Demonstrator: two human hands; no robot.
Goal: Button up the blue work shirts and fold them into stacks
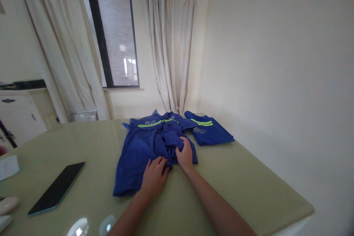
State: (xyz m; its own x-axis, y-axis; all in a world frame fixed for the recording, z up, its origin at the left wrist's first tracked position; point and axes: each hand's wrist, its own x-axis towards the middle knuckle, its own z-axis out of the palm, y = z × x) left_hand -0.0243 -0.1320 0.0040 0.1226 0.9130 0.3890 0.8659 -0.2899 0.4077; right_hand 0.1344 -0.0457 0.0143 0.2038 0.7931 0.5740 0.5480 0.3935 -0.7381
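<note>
A blue work jacket [138, 155] with a yellow-green reflective stripe across its chest lies spread on the table, its collar toward the window. My right hand [185, 153] is closed on a bunched-up part of the jacket's front, right of the middle. Near the lower edge, my left hand [155, 175] rests on the jacket, with its fingertips curled at the cloth's inner edge; whether they pinch it is hard to see. Just right of the jacket lies a folded blue garment [212, 134] with a similar stripe and a grey print.
On the left of the greenish table [94, 138] lies a dark flat tablet [58, 188], with a white paper [9, 167] beyond it. Pale rounded objects [7, 206] sit at the left edge. A wall [276, 81] borders the table's right side, and curtains [174, 44] hang behind.
</note>
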